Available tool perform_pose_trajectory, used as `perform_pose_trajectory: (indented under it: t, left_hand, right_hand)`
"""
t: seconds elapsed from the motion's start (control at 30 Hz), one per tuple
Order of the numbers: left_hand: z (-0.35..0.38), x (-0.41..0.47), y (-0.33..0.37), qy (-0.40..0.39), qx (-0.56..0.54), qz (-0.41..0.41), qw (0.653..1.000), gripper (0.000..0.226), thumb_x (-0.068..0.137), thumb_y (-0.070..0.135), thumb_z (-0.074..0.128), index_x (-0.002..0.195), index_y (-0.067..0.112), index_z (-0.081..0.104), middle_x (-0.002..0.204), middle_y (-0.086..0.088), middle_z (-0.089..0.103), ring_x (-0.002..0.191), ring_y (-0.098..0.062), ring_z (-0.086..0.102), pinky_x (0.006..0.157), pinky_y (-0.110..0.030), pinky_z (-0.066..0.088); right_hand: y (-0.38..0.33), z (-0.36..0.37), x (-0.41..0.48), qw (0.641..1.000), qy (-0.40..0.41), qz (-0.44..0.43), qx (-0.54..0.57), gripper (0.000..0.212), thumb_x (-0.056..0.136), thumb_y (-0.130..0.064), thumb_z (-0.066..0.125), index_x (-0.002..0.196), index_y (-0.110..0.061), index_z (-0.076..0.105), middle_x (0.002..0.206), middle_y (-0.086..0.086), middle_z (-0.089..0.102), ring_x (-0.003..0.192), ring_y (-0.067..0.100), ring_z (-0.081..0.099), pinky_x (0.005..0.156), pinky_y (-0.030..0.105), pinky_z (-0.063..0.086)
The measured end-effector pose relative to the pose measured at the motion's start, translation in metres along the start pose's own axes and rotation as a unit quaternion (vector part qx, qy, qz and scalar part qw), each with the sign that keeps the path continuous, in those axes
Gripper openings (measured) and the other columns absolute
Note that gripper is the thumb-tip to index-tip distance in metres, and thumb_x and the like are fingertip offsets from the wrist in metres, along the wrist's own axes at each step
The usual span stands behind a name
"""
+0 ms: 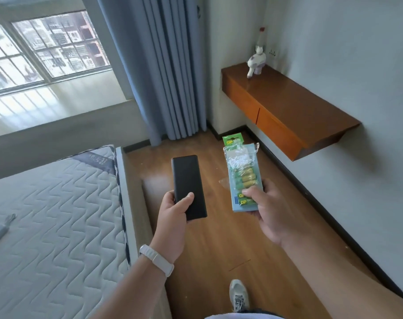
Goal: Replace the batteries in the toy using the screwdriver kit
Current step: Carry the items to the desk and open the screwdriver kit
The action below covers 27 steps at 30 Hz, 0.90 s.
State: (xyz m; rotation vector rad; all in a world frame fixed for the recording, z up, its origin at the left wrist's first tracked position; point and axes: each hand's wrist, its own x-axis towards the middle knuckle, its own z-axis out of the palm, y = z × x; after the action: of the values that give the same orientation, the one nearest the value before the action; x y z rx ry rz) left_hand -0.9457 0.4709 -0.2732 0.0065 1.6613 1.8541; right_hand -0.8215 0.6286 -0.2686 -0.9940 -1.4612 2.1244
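Observation:
My left hand grips a long black case, the screwdriver kit, thumb across its near end, held over the wooden floor. My right hand pinches a green blister pack of batteries stacked on a flat pale blue box, thumb on top. A small white and purple toy animal stands upright at the far end of the wall-mounted wooden shelf, well beyond both hands.
A bare quilted mattress fills the left, with a grey tool-like object lying on it. Blue curtains hang by the window. A wall socket sits behind the toy. My shoe is on the floor.

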Motion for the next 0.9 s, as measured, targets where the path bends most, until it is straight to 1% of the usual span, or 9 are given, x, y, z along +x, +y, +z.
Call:
perform_pose_trajectory:
  t: [0.1,0.3,0.4,0.53,0.6,0.7,0.73,0.83,0.9]
  left_hand:
    - [0.039,0.043,0.024,-0.008,0.016,0.006,1.0,0.021,0.097,0.011,0.061,0.117,0.01,0.057,0.108,-0.009,0.067,0.093,-0.021,0.068,0.068,-0.031,0.056]
    - [0.088,0.111,0.058,-0.012,0.01,0.009,1.0,0.021,0.096,0.01,0.061,0.117,0.009,0.058,0.106,-0.008,0.069,0.088,-0.019,0.069,0.065,-0.03,0.056]
    - [0.089,0.147,0.076,-0.008,0.011,0.01,1.0,0.022,0.096,0.01,0.062,0.118,0.009,0.058,0.107,-0.009,0.069,0.09,-0.02,0.069,0.065,-0.029,0.057]
    - [0.083,0.209,0.097,-0.015,0.002,0.008,1.0,0.02,0.096,0.01,0.061,0.116,0.01,0.058,0.104,-0.008,0.069,0.089,-0.021,0.068,0.071,-0.034,0.056]
    - [0.08,0.243,0.105,-0.031,-0.002,0.004,1.0,0.018,0.096,0.009,0.061,0.114,0.01,0.058,0.101,-0.007,0.069,0.088,-0.02,0.067,0.07,-0.033,0.055]
    - [0.071,0.296,0.119,-0.062,0.014,-0.009,0.998,0.019,0.096,0.01,0.061,0.114,0.01,0.059,0.105,-0.008,0.068,0.089,-0.02,0.068,0.069,-0.033,0.055]
    - [0.068,0.314,0.125,-0.073,0.019,-0.016,0.997,0.02,0.096,0.01,0.062,0.115,0.01,0.059,0.106,-0.008,0.069,0.09,-0.02,0.068,0.069,-0.033,0.055]
    - [0.061,0.362,0.147,-0.108,0.031,-0.029,0.993,0.02,0.095,0.01,0.063,0.115,0.008,0.06,0.103,-0.008,0.069,0.087,-0.019,0.069,0.066,-0.031,0.056]
    - [0.061,0.395,0.162,-0.135,0.039,-0.028,0.99,0.021,0.095,0.01,0.063,0.115,0.008,0.059,0.104,-0.008,0.069,0.087,-0.019,0.069,0.066,-0.031,0.057]
  right_hand:
    - [-0.03,-0.014,0.052,1.0,-0.002,-0.005,0.013,0.029,0.09,-0.006,0.06,0.118,-0.013,0.059,0.109,0.01,0.07,0.091,0.02,0.07,0.068,0.029,0.054]
    - [-0.066,-0.017,0.136,0.999,-0.002,-0.003,0.035,0.032,0.091,-0.005,0.058,0.121,-0.014,0.057,0.108,0.009,0.07,0.093,0.021,0.069,0.068,0.028,0.052]
    - [-0.075,-0.004,0.17,0.999,-0.008,0.002,0.031,0.03,0.091,-0.005,0.059,0.12,-0.013,0.057,0.11,0.012,0.07,0.095,0.023,0.069,0.072,0.032,0.053]
    - [-0.079,0.021,0.22,1.0,0.006,0.007,0.021,0.03,0.091,-0.005,0.059,0.12,-0.013,0.057,0.111,0.013,0.07,0.097,0.026,0.069,0.076,0.035,0.055]
    - [-0.081,0.037,0.245,1.0,0.026,0.004,0.017,0.03,0.091,-0.006,0.059,0.12,-0.013,0.057,0.111,0.012,0.07,0.099,0.026,0.069,0.079,0.036,0.056]
    - [-0.085,0.063,0.281,0.997,0.071,-0.008,0.011,0.03,0.091,-0.007,0.06,0.119,-0.016,0.058,0.11,0.011,0.07,0.097,0.026,0.069,0.085,0.045,0.054]
    - [-0.087,0.071,0.29,0.996,0.087,-0.01,0.014,0.029,0.091,-0.007,0.06,0.119,-0.017,0.058,0.109,0.012,0.071,0.094,0.025,0.07,0.085,0.045,0.054]
    - [-0.094,0.095,0.317,0.993,0.116,-0.015,0.015,0.029,0.091,-0.006,0.06,0.118,-0.017,0.059,0.108,0.01,0.071,0.09,0.02,0.072,0.072,0.033,0.057]
    - [-0.099,0.107,0.337,0.99,0.139,-0.025,0.016,0.029,0.091,-0.005,0.061,0.117,-0.017,0.059,0.108,0.008,0.071,0.093,0.02,0.072,0.07,0.03,0.057]
